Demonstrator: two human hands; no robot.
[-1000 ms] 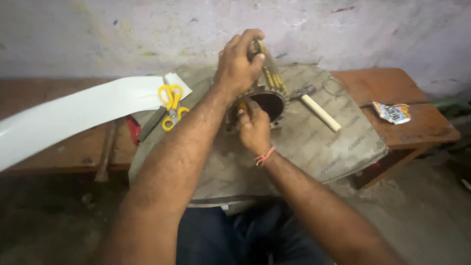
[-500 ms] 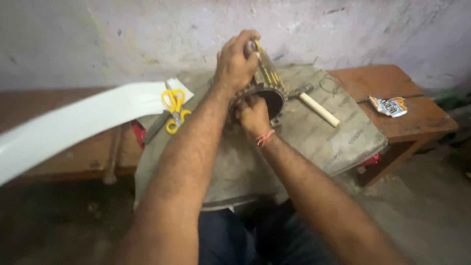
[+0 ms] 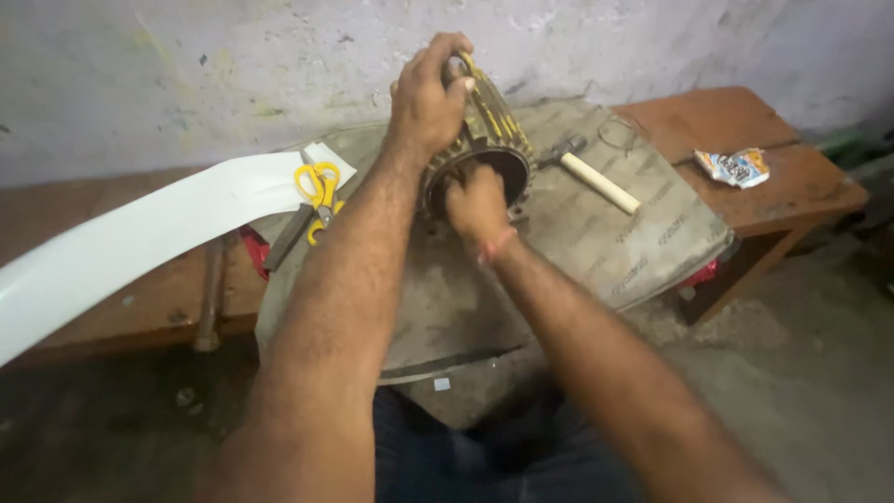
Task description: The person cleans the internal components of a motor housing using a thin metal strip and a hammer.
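Left hand [image 3: 426,102] grips the round ribbed metal motor stator [image 3: 484,154] at twelve o'clock; right hand [image 3: 477,200], fingers bunched, works inside its bore, apparently mid-job.

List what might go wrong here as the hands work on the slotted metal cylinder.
The cylinder stands tilted on the board, steadied only by the left hand; it might roll. The right hand is at its open end, where edges may scrape fingers. The hammer and scissors lie nearby and might get knocked.

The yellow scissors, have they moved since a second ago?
No. The yellow scissors lie at the same end of the white sheet, beside the grey board's left edge; only the camera shifted.
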